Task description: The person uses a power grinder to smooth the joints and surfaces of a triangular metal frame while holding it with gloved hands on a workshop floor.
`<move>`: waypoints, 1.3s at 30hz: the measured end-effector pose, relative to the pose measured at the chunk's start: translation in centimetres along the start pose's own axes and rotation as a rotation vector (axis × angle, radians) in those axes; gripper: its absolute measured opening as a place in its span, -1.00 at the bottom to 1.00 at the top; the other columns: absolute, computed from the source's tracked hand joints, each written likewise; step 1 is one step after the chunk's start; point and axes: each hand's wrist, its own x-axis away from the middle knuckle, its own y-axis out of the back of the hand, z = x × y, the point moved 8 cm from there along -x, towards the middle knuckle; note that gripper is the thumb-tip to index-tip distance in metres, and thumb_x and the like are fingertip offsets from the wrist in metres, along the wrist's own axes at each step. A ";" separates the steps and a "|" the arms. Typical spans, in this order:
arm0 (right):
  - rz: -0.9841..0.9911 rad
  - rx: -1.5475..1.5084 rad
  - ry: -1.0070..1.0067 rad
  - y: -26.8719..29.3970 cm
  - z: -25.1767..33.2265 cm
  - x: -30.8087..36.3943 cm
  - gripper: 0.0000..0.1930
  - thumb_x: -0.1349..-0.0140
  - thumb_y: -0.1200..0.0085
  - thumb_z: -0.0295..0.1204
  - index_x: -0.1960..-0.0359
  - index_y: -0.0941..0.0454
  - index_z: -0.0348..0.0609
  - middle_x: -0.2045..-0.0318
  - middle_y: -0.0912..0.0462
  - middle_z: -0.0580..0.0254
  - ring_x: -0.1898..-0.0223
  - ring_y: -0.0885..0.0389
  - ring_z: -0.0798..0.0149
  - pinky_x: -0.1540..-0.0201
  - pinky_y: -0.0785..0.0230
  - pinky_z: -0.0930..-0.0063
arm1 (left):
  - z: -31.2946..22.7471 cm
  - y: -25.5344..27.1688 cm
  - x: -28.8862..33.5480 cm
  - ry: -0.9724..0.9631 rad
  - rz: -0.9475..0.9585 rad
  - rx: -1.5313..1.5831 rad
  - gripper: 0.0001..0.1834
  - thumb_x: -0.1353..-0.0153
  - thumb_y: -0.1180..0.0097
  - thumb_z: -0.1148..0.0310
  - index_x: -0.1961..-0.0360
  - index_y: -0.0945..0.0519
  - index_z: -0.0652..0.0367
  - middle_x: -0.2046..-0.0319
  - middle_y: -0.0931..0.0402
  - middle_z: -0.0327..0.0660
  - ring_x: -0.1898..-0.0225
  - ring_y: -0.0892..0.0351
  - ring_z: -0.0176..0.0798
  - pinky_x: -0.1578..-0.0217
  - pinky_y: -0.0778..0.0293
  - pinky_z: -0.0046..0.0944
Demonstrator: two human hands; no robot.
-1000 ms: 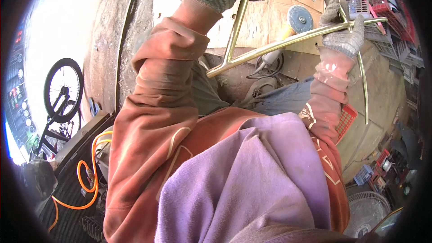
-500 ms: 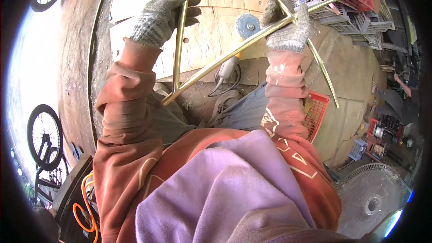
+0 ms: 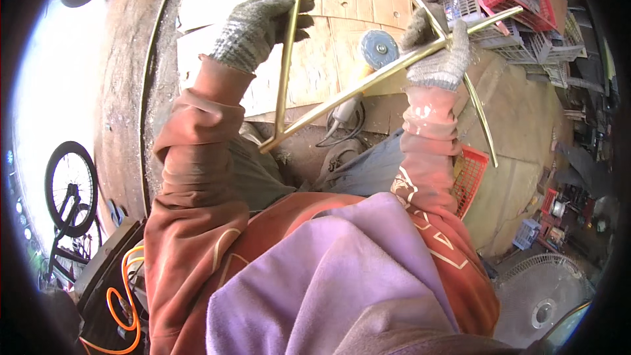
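Note:
A gold-coloured tubular metal frame [image 3: 358,87], shaped like a bicycle frame, is held up in front of me. My left hand [image 3: 255,29], in a grey knitted glove, grips its left tube, with fingertips showing beyond the tube. In a matching glove, my right hand [image 3: 439,52] is closed around the frame where several tubes cross. The tubes meet in a corner low between my forearms. Beneath the frame lies an angle grinder [image 3: 344,110] with a grey-blue disc, partly hidden by the long tube.
Cardboard sheets [image 3: 328,59] with holes cover the ground ahead. Plastic crates [image 3: 536,0] stand far right, and a red basket [image 3: 470,174] sits beside my right forearm. A fan [image 3: 542,309] is at lower right. A bicycle wheel [image 3: 71,187] and an orange cable [image 3: 115,302] are at left.
The whole view has shifted slightly, so everything sits a little further right and lower. Both hands keep the same grip on the frame.

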 end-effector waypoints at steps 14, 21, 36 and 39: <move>-0.033 -0.069 0.062 0.9 1.6 -0.1 -0.35 -0.35 0.04 0.10 -0.08 -0.54 -0.33 0.19 -0.68 -0.04 0.30 -0.66 0.12 0.30 -0.58 0.26 | -2.4 -1.8 1.6 -0.150 0.222 0.105 -0.56 -0.35 -0.06 0.34 -0.17 -0.49 0.40 0.02 -0.64 0.06 0.09 -0.69 0.02 0.05 -0.63 -0.03; -0.016 -0.045 0.067 1.1 1.6 -0.1 -0.37 -0.35 0.01 0.07 -0.09 -0.54 -0.33 0.14 -0.69 -0.09 0.24 -0.70 0.07 0.26 -0.61 0.24 | -1.8 -1.5 1.5 -0.101 0.113 0.102 -0.54 -0.34 -0.08 0.32 -0.17 -0.49 0.37 0.02 -0.64 0.06 0.10 -0.70 0.01 0.04 -0.63 -0.05; 0.021 0.144 0.101 -1.4 1.2 1.0 -0.50 -0.33 -0.08 0.03 0.02 -0.62 -0.18 0.32 -0.72 0.02 0.45 -0.70 0.13 0.44 -0.64 0.26 | -1.1 -0.5 1.0 -0.102 0.035 0.148 -0.57 -0.33 -0.09 0.34 -0.15 -0.50 0.36 0.02 -0.64 0.03 0.10 -0.70 -0.02 0.02 -0.62 -0.02; 0.071 0.193 0.101 -1.6 1.2 0.9 -0.52 -0.34 -0.08 0.01 0.03 -0.61 -0.19 0.32 -0.72 0.03 0.46 -0.70 0.15 0.45 -0.64 0.30 | -1.7 0.1 0.8 -0.140 0.045 0.157 -0.58 -0.33 -0.10 0.32 -0.14 -0.51 0.35 0.02 -0.64 0.02 0.09 -0.69 -0.02 0.03 -0.62 -0.03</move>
